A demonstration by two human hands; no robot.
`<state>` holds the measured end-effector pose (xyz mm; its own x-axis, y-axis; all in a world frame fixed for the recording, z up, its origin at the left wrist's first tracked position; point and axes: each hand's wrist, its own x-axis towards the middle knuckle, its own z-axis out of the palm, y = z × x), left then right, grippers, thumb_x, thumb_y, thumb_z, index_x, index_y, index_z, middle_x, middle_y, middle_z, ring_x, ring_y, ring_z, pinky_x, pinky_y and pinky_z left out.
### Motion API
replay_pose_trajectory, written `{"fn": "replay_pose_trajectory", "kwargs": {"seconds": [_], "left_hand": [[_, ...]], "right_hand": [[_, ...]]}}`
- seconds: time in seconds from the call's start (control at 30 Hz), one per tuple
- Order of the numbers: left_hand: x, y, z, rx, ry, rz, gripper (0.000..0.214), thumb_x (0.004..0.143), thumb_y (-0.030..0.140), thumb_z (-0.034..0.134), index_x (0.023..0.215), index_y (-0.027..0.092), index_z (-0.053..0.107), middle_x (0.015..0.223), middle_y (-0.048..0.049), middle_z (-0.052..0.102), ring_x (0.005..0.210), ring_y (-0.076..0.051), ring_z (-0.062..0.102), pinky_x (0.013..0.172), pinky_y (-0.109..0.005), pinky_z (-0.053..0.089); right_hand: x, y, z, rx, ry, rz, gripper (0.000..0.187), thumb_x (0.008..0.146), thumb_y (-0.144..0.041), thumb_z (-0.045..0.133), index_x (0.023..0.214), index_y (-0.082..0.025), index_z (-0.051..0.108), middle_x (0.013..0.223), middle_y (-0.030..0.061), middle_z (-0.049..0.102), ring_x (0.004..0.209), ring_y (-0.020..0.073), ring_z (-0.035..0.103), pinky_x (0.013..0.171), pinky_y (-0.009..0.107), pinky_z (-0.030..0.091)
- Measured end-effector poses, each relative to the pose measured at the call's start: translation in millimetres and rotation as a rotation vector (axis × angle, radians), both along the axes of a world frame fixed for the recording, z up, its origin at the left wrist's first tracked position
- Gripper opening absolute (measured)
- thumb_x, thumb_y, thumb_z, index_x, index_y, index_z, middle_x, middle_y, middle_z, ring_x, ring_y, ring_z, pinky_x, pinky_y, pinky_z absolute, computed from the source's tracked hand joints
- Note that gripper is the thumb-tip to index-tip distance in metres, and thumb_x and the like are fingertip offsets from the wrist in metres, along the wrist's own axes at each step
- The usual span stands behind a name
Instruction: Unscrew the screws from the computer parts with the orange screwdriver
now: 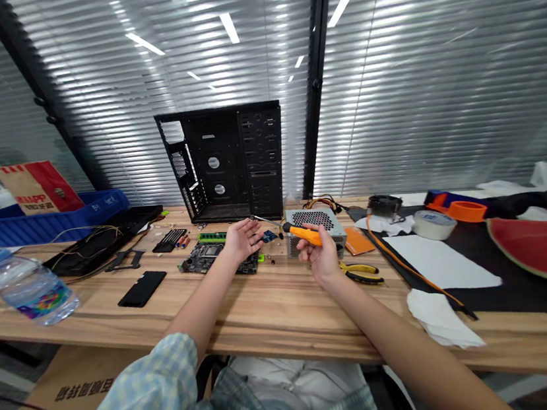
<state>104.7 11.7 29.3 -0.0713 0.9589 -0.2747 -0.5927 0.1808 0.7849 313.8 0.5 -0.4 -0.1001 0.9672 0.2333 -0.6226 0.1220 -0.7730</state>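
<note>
My right hand (323, 255) is closed around the orange and black handle of a screwdriver (305, 233). The screwdriver's thin shaft points left, its tip close above the fingers of my left hand (244, 240). That hand is palm up, fingers apart and slightly curled, over a motherboard (200, 258); I make out nothing in it. A green memory stick (212, 237) lies at the board's back edge. Small screws and a blue circuit piece (270, 235) lie between my hands. Behind the right hand stands a grey power supply (315, 218) with a perforated top.
An open black computer case (224, 171) stands at the back. Yellow-black pliers (362, 274) and an orange packet (358, 241) lie right; a watermelon slice (543, 251) and tape roll (433, 224) sit farther right. Left are a black phone (143, 289), water bottle (35, 291) and blue bin (51, 222).
</note>
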Motion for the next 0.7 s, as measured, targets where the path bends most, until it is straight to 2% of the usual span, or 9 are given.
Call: {"fn": "replay_pose_trajectory", "kwargs": {"seconds": [0.7], "left_hand": [[2.0,-0.4,0.3,0.001,0.002,0.022,0.015,0.079,0.027,0.062,0.091,0.018,0.065,0.098,-0.0066,0.070,0.072,-0.017,0.065,0.063,-0.030,0.050]], "right_hand": [[0.0,0.6,-1.0,-0.008,0.004,0.002,0.049,0.078,-0.062,0.059,0.099,-0.018,0.060,0.055,-0.0014,0.064,0.035,0.0093,0.046,0.037,0.022,0.037]]}}
